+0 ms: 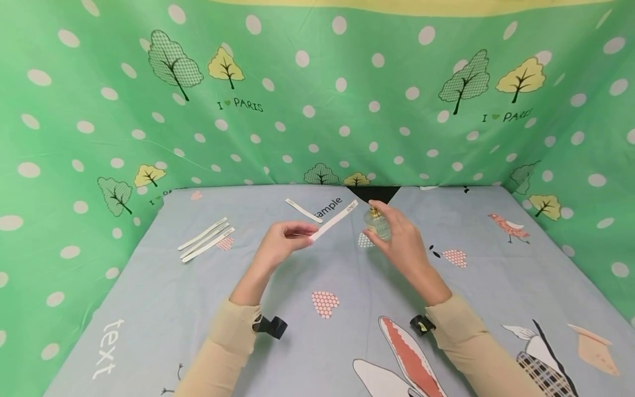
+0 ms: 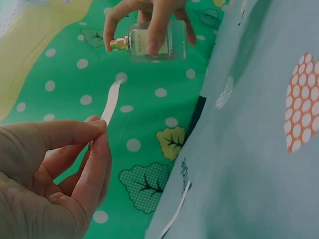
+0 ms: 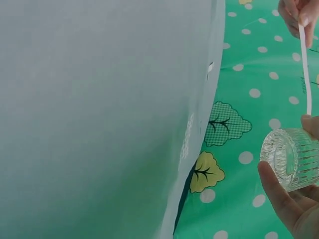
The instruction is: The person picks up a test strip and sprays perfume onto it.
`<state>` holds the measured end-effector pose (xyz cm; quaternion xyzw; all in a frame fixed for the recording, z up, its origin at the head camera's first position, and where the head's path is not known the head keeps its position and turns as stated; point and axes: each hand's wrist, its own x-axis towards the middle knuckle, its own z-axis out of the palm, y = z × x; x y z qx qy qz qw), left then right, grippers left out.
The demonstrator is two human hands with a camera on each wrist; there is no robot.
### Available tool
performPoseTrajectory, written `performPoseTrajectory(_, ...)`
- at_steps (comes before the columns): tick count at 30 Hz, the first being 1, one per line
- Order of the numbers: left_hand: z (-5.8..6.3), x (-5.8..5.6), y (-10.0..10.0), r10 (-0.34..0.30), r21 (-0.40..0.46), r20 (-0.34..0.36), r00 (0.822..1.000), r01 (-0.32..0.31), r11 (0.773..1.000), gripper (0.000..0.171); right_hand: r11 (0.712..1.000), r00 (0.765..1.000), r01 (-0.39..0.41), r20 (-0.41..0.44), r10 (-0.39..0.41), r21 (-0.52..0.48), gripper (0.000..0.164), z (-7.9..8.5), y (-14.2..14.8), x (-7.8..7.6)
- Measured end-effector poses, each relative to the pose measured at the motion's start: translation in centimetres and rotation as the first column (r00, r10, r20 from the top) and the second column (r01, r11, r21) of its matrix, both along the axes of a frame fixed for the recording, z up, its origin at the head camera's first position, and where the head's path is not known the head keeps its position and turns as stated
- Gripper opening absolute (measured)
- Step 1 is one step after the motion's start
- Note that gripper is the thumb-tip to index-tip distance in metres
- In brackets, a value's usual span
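Note:
My left hand (image 1: 280, 245) pinches the lower end of a white paper scent strip (image 1: 334, 221) between thumb and fingers. The strip slants up toward the right, its printed end near the bottle. My right hand (image 1: 405, 245) holds a clear glass perfume bottle (image 1: 380, 227) above the table, with a fingertip on its gold spray top (image 2: 118, 44). In the left wrist view the strip's free end is just apart from the bottle. The right wrist view shows the bottle's ribbed glass base (image 3: 281, 157), with a thumb and fingers around it.
Three more paper strips (image 1: 205, 241) lie side by side on the left of the cloth-covered table (image 1: 297, 353). A single strip (image 1: 300, 209) lies farther back, behind my left hand. A green dotted curtain (image 1: 317, 94) hangs at the back and sides.

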<state>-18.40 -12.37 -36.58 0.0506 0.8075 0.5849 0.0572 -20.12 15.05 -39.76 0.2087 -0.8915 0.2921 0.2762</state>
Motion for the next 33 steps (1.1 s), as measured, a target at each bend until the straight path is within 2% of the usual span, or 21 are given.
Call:
performPoseTrajectory(9, -0.7, 0.1, -3.3, 0.052, -0.052, 0.002, 0.999, -0.052, 0.997, 0.030, 1.000, 1.000, -0.002, 0.015, 0.002, -0.020, 0.067, 0.0, 0.6, 0.1)
performPoseTrajectory(16, -1.4, 1.0, -6.6, 0.110, -0.103, 0.007, 0.994, -0.109, 0.989, 0.033, 1.000, 1.000, -0.010, 0.018, 0.010, -0.023, 0.067, -0.1, 0.7, 0.2)
performPoseTrajectory(22, -2.4, 1.8, -10.1, 0.163, -0.149, -0.005, 0.987, -0.162, 0.976, 0.031, 1.000, 1.000, -0.015, 0.026, 0.016, -0.022, 0.068, -0.2, 0.7, 0.2)
performPoseTrajectory(24, -2.8, 2.0, -11.4, 0.183, -0.141, -0.006, 0.983, -0.182, 0.973, 0.029, 1.000, 0.999, -0.018, 0.031, 0.018, -0.022, 0.068, -0.2, 0.6, 0.1)
performPoseTrajectory(28, -3.6, 2.4, -14.1, 0.232, -0.148, 0.041, 0.972, -0.224, 0.963, 0.029, 0.999, 0.999, -0.028, 0.033, 0.029, -0.022, 0.068, -0.2, 0.6, 0.1)
performPoseTrajectory(33, -4.3, 2.8, -17.2, 0.282, -0.174, 0.149, 0.948, -0.256, 0.951, 0.039, 0.999, 0.999, -0.033, 0.031, 0.033, -0.020, 0.068, -0.2, 0.4, 0.0)
